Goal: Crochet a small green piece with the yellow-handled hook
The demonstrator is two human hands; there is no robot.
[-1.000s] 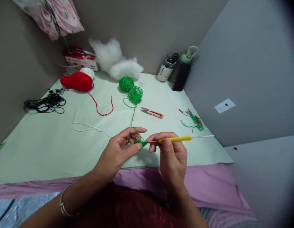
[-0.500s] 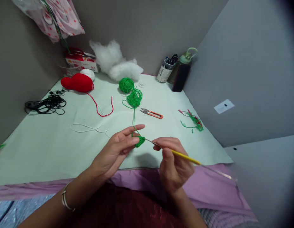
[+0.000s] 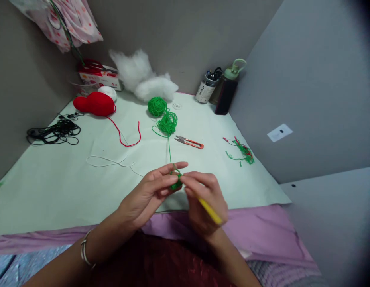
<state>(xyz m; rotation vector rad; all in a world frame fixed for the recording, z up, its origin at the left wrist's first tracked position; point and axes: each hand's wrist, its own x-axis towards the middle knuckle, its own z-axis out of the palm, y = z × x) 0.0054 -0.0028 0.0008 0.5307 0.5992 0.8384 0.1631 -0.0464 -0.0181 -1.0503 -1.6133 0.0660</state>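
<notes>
My left hand [image 3: 146,193] pinches a small green crocheted piece [image 3: 175,183] between thumb and fingers, its index finger stretched out with green yarn over it. The strand runs up to a loose green yarn tangle [image 3: 168,122] beside a green yarn ball [image 3: 156,107]. My right hand [image 3: 207,199] is closed on a crochet hook with a yellow handle [image 3: 211,210]; its fingertips are at the right edge of the green piece. The hook's tip is hidden by the fingers.
Orange-handled thread snips [image 3: 191,142] lie beyond my hands. A red stuffed piece [image 3: 97,104], black cord [image 3: 58,131] and white stuffing [image 3: 155,85] are at the left and back. Yarn scraps [image 3: 243,152], a pen cup [image 3: 205,91] and a bottle [image 3: 232,73] stand or lie rightward.
My right hand has moved left, right up to the green piece, and the hook has turned so that its handle points more toward me. The view has shifted slightly.
</notes>
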